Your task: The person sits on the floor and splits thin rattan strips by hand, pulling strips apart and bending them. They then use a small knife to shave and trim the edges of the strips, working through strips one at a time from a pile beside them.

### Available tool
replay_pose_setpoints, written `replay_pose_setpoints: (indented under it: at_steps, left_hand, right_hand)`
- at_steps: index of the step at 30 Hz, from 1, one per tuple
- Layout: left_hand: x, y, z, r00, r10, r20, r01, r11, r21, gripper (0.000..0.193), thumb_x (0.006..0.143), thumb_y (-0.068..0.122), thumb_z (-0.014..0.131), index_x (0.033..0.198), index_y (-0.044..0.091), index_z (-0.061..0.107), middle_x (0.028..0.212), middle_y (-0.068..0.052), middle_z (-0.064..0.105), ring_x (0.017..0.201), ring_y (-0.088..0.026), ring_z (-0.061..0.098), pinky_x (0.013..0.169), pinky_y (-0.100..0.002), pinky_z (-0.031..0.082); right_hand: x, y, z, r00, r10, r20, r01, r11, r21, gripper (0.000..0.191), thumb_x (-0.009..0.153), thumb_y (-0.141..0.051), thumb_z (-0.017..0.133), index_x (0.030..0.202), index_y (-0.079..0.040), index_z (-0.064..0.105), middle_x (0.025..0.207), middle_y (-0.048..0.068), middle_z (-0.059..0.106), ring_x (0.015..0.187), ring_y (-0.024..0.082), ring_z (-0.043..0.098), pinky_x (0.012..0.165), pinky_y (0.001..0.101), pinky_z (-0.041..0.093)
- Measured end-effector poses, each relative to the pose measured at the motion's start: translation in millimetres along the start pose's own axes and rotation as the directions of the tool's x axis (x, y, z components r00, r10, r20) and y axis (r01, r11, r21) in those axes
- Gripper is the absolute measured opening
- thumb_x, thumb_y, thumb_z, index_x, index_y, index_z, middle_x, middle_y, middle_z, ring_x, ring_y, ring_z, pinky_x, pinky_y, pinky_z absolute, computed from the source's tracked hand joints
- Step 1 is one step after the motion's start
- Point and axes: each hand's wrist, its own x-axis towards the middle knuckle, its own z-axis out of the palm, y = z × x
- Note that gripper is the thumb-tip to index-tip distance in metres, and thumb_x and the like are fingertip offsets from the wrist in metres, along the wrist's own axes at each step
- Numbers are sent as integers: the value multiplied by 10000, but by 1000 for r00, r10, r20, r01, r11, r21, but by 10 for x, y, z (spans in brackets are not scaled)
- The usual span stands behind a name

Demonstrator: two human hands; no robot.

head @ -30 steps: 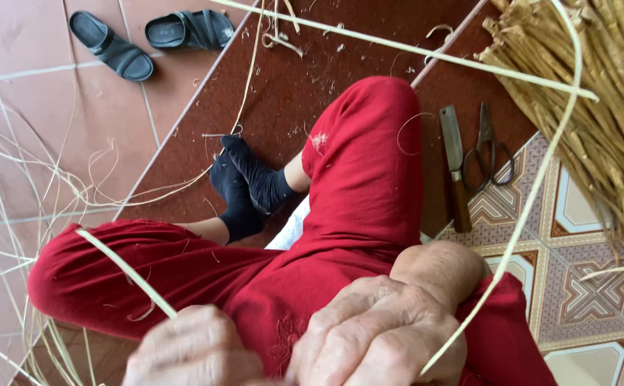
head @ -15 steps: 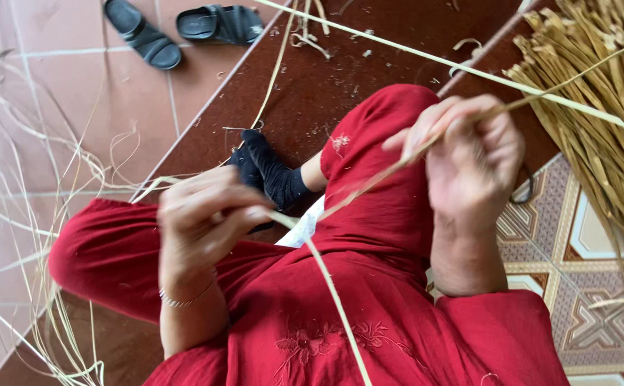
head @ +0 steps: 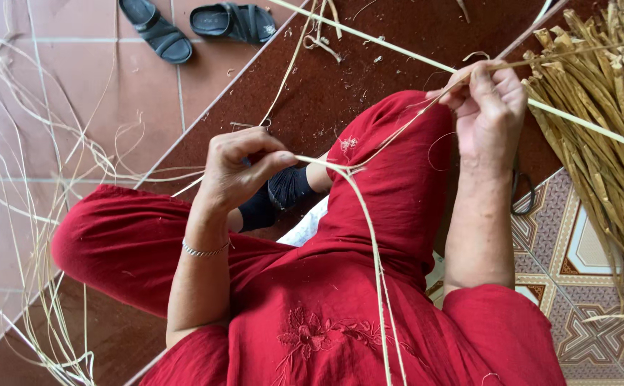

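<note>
Pinching one pale reed strip [head: 369, 154] taut, both hands closed, left hand [head: 237, 168], right hand [head: 487, 107] seemingly near reed bundle [head: 605, 143].

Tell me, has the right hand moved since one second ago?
Yes. The right hand rose from the lap, past the red knee, toward the bundle of dried stalks, gripping a thin strip.

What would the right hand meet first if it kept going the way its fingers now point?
The right hand, pinching a thin pale strip, points up toward the dark red floor. The long pale strip lying across that floor looks first in line, though depth is unclear.
</note>
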Motion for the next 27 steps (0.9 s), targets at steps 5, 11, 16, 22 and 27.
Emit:
replay_pose_setpoints:
  at_steps: [5, 11, 16, 22, 27]
  left_hand:
    - [18, -156, 125, 989, -142, 43, 148, 960, -236, 99, 933, 132, 793, 906, 42, 759, 799, -22, 744, 739, -61, 691, 669, -244, 567]
    - [50, -316, 207, 985, -134, 106, 164, 915, -369, 127, 931, 104, 788, 924, -17, 749, 827, -45, 749, 775, -89, 697, 693, -250, 581]
    - [74, -407, 237, 977, -204, 57, 209, 881, -425, 136, 935, 124, 790, 909, -3, 749, 795, -21, 748, 730, -66, 696, 654, -233, 586]
    - [154, -357, 526, 980, -196, 45, 201, 958, -206, 178, 873, 165, 856, 873, 13, 763, 725, 13, 707, 658, -26, 601, 561, -216, 494]
    - [112, -547, 616, 968, -245, 61, 253, 939, -233, 215, 874, 188, 863, 933, 19, 744, 766, 21, 690, 696, -18, 577, 583, -210, 486]
  right_hand:
    - [290, 319, -261, 999, 41, -30, -42, 999, -14, 131, 1143, -83, 590, 1059, 7, 634, 943, 153, 685, 773, 209, 689, 789, 388, 658]
    - [309, 408, -329, 970, 233, -75, -218, 962, 162, 217, 1161, -186, 586, 1158, 26, 632, 968, 137, 690, 841, 220, 687, 852, 443, 667]
    - [-62, 67, 196, 938, 70, 338, -195, 916, 352, 611, 954, -525, 698, 1377, -89, 626, 1097, 127, 731, 899, 198, 728, 864, 401, 644]
    - [-602, -17, 1079, 871, 190, 453, -125, 978, -170, 462, 1074, -341, 693, 1399, -39, 568, 1296, 144, 668, 1130, 192, 682, 1019, 371, 582]
    - [-576, 91, 1175, 946, 112, 305, -9, 947, -320, 268, 1134, -233, 573, 1092, 7, 686, 1029, 150, 761, 953, 206, 733, 896, 348, 619]
